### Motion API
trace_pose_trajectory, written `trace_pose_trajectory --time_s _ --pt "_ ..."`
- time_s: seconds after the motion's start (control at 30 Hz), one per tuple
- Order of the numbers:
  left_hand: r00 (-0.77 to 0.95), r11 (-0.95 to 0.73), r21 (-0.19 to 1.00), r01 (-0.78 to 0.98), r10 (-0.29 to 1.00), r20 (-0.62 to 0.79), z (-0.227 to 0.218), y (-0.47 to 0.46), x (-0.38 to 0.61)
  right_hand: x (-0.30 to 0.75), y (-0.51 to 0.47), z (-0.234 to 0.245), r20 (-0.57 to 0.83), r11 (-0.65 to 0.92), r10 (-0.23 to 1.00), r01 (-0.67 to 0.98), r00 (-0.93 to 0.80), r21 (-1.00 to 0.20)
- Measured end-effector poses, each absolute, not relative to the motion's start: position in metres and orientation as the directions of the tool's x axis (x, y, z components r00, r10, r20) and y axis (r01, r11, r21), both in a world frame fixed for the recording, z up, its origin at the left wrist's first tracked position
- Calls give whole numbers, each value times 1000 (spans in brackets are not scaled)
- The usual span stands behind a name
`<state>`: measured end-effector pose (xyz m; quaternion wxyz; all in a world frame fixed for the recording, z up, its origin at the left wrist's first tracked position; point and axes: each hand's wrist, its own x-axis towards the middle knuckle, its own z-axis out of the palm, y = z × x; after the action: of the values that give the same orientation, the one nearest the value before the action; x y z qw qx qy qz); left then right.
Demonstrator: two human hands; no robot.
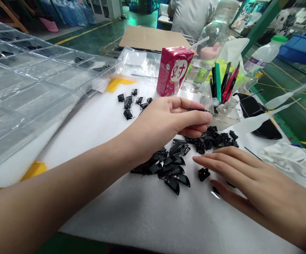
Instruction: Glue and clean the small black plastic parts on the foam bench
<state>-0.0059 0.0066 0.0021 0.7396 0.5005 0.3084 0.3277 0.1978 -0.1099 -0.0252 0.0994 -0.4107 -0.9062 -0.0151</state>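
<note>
My left hand (176,114) is raised over the middle of the table, thumb and fingers pinching a thin black part (197,110), mostly hidden by the fingers. Below it lies a heap of glossy black curved pieces (172,171). A second pile of small black parts (213,138) sits just beyond my right hand (250,176). That hand hovers low or rests on the table, fingers stretched out and thumb apart. One small black block (203,174) lies between its fingertips and the heap. By the thumb is a small dark, shiny-edged piece (215,191).
Several black parts (128,102) lie apart on the white sheet. A clear compartment tray (63,76) occupies the left. Behind stand a pink drink carton (172,72), a pen holder (221,88) and a bottle (264,56). White cloth (292,158) lies right. A person (192,16) sits beyond.
</note>
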Motion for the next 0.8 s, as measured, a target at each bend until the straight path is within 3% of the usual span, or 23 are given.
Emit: trace_pose_trajectory --time_s 0.2,0.8 --pt "589 273 944 -185 800 -116 2 5 -5 197 -107 -26 185 737 666 676 -723 -11" --pt "595 268 948 -172 795 -117 5 3 -7 183 -106 -28 306 743 646 668 -700 -41"
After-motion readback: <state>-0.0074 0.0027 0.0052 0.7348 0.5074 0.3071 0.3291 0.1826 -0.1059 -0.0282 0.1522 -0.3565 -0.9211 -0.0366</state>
